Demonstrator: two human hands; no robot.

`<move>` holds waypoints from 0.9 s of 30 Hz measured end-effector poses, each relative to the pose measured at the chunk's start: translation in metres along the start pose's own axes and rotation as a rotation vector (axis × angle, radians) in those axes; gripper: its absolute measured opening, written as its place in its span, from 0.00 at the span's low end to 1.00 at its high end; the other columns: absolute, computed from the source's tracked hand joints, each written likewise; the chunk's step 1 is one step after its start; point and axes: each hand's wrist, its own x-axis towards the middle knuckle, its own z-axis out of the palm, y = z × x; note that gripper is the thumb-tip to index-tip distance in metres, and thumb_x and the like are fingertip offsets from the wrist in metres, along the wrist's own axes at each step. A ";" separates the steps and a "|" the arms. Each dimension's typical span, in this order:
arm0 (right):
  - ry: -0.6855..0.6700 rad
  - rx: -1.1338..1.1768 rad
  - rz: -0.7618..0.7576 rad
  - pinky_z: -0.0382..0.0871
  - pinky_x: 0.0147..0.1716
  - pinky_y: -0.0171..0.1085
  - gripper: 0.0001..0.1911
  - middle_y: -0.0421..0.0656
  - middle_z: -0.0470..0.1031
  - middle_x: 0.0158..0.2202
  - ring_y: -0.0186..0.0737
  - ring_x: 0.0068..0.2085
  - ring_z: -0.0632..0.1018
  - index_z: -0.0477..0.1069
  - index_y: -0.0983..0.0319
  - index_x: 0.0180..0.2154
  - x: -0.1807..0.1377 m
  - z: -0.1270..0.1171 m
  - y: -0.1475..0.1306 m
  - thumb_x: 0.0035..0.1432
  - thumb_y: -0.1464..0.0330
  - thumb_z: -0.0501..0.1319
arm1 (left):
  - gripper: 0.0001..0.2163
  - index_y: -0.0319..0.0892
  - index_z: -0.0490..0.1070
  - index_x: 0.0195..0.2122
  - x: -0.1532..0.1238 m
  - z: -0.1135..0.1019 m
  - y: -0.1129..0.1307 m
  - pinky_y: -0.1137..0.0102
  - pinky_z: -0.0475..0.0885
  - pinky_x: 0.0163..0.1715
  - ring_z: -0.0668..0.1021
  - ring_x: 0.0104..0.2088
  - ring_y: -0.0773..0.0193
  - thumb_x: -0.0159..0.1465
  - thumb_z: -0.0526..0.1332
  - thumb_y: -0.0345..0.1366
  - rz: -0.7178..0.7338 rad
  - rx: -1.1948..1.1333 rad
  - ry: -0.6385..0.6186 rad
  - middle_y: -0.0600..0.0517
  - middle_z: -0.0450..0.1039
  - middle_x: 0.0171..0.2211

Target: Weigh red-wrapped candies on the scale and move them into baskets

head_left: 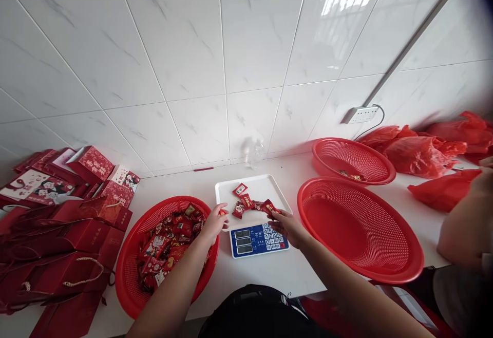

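My right hand (289, 226) pinches a red wrapped candy (268, 206) over the right side of a white scale tray (274, 186). At the tray's left edge, my left hand (215, 223) is closed on a small red wrapped candy (223, 212), mostly hidden by the fingers. Several wrapped candies (239, 209) lie on the tray between my hands. The scale's blue keypad panel (259, 239) faces me, with its display digits too dim to read. Beside my left forearm, a red basket (124, 266) holds a heap of red wrapped candies (169, 240).
Two red baskets stand on the right: a near one (346, 220) and a far one (354, 150) with a few pieces inside. Red gift bags (69, 245) and boxes (92, 163) crowd the left. Red plastic bags (423, 153) and another person's arm (466, 214) are at far right.
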 end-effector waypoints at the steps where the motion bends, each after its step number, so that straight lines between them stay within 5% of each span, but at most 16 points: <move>1: 0.005 -0.011 -0.013 0.71 0.31 0.32 0.08 0.43 0.74 0.34 0.33 0.31 0.76 0.68 0.60 0.33 0.004 0.001 -0.004 0.51 0.64 0.62 | 0.21 0.45 0.66 0.49 -0.006 -0.008 -0.003 0.76 0.69 0.26 0.72 0.28 0.71 0.53 0.56 0.27 -0.004 -0.043 0.002 0.47 0.69 0.43; 9: -0.027 -0.126 -0.138 0.70 0.32 0.32 0.11 0.41 0.75 0.30 0.34 0.31 0.75 0.69 0.59 0.37 0.021 0.019 -0.020 0.49 0.66 0.63 | 0.19 0.44 0.67 0.47 -0.046 -0.073 -0.048 0.74 0.71 0.29 0.75 0.31 0.68 0.52 0.55 0.27 -0.103 -0.145 0.269 0.46 0.69 0.45; 15: -0.137 -0.353 -0.153 0.68 0.30 0.33 0.14 0.41 0.75 0.33 0.33 0.29 0.75 0.70 0.61 0.40 0.007 0.030 -0.011 0.50 0.62 0.62 | 0.19 0.44 0.65 0.46 -0.061 -0.086 -0.084 0.75 0.70 0.25 0.76 0.29 0.69 0.53 0.53 0.25 -0.177 -0.155 0.325 0.50 0.72 0.39; 20: -0.452 -0.489 -0.086 0.68 0.29 0.35 0.21 0.42 0.75 0.30 0.35 0.29 0.74 0.71 0.62 0.41 -0.023 0.060 0.004 0.48 0.56 0.63 | 0.19 0.43 0.63 0.49 -0.060 -0.093 -0.096 0.73 0.69 0.25 0.74 0.24 0.69 0.56 0.51 0.26 -0.094 0.081 0.386 0.50 0.73 0.36; 23: -0.735 -0.472 -0.079 0.69 0.37 0.39 0.32 0.46 0.74 0.45 0.39 0.39 0.74 0.61 0.58 0.55 -0.043 0.081 0.008 0.49 0.56 0.63 | 0.18 0.42 0.63 0.50 -0.052 -0.105 -0.091 0.72 0.70 0.34 0.76 0.35 0.64 0.58 0.52 0.29 -0.015 0.287 0.458 0.47 0.72 0.43; 27: -0.806 -0.649 -0.141 0.66 0.46 0.43 0.34 0.48 0.68 0.53 0.43 0.48 0.71 0.56 0.56 0.58 -0.054 0.091 0.013 0.51 0.57 0.61 | 0.17 0.40 0.63 0.51 -0.037 -0.109 -0.078 0.71 0.65 0.45 0.71 0.50 0.60 0.61 0.51 0.33 -0.002 0.609 0.345 0.44 0.68 0.51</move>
